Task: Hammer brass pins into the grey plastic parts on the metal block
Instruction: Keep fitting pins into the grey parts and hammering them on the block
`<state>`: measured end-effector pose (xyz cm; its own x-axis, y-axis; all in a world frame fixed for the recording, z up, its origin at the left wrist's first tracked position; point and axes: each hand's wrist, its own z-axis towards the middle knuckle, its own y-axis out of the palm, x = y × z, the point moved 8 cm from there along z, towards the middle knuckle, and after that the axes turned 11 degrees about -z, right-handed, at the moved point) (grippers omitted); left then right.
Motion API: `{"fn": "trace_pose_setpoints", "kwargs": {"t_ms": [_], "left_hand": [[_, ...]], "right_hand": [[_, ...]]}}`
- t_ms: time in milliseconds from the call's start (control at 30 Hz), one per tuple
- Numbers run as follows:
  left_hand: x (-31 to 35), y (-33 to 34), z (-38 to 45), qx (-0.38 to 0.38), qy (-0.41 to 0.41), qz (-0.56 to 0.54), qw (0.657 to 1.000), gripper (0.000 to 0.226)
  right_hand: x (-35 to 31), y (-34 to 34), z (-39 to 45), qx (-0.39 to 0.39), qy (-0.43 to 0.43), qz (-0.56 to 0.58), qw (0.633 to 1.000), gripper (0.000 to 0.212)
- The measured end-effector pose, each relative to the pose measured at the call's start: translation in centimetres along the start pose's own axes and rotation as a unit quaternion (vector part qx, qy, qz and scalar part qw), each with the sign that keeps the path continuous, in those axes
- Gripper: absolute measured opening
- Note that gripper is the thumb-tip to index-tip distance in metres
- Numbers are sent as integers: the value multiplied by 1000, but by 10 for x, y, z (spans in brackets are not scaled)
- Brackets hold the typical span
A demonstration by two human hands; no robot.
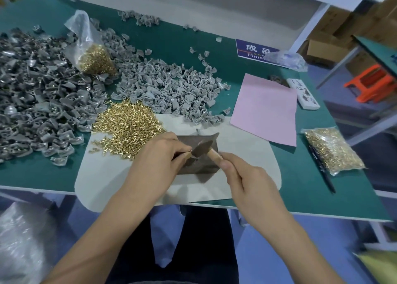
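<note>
A dark metal block point(198, 165) lies on a pale sheet point(107, 176) at the table's front edge. My left hand point(159, 154) rests on the block's left side and pinches a small part at its fingertips; the part itself is mostly hidden. My right hand point(242, 176) grips the wooden handle of a small hammer point(203, 149), whose blurred metal head hangs just over my left fingertips. Loose brass pins point(126, 126) are heaped left of the block. Grey plastic parts point(171, 90) are piled behind it.
A bigger heap of grey parts point(36, 90) covers the left of the green table point(300, 182). An open bag of pins point(94, 55) stands at the back, a sealed bag point(330, 150) at right beside a pen point(322, 169). A pink sheet point(264, 109) lies right of centre.
</note>
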<state>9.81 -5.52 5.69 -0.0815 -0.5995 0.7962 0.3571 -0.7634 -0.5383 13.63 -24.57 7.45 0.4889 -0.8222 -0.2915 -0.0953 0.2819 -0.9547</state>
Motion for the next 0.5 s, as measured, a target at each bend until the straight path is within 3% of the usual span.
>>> {"fn": "trace_pose_setpoints", "kwargs": {"t_ms": [67,200,367,433,500], "left_hand": [[0,-1,-1,4,1,2,1000,7],[-1,0,0,10,-5,-2,1000,10],[-3,1,-3,15,-8,-5,1000,8],[-5,0,-5,21,-7,-8,1000,8],[-7,-3,-5,32,-7,-17,999,9]], "right_hand": [[5,-2,3,29,3,-39,999,46],[32,-6,10,116,99,-80,985,38],[47,32,21,-33,144,-189,971,69],[35,26,27,6,119,-209,971,58],[11,14,35,88,66,-132,985,37]]}}
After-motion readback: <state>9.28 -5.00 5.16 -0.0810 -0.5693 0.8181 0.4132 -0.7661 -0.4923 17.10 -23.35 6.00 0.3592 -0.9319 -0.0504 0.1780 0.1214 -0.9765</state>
